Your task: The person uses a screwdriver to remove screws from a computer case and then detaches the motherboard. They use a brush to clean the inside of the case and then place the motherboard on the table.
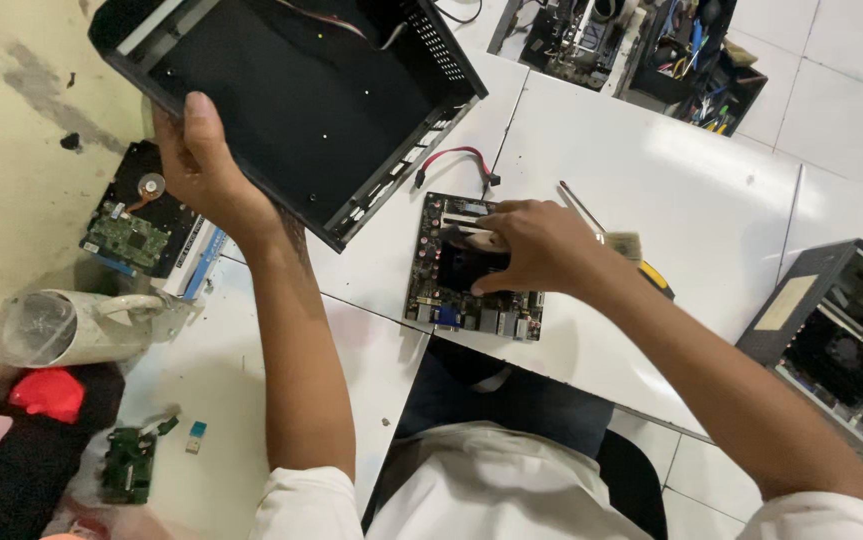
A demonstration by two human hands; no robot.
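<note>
Your left hand (201,165) grips the empty black metal computer case (291,90), tilted above the white table (671,200). Your right hand (536,245) pinches the green square motherboard (471,270) near the table's front edge; the floor is white tile (841,90).

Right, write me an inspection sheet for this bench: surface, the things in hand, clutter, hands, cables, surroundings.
Surface: white table of joined panels, a few dark specks.
Job's things: black empty computer case lifted and tilted over the table; small motherboard lying flat below it.
Clutter: bare hard drive with its circuit board up, small green circuit board, white camera-like device, red cloth, screwdriver.
Hands: left hand grips the case's edge; right hand rests fingers on the motherboard's black block.
Cables: red flat cable beside the motherboard.
Surroundings: opened computer at right, another opened one at the far edge, tiled floor.
</note>
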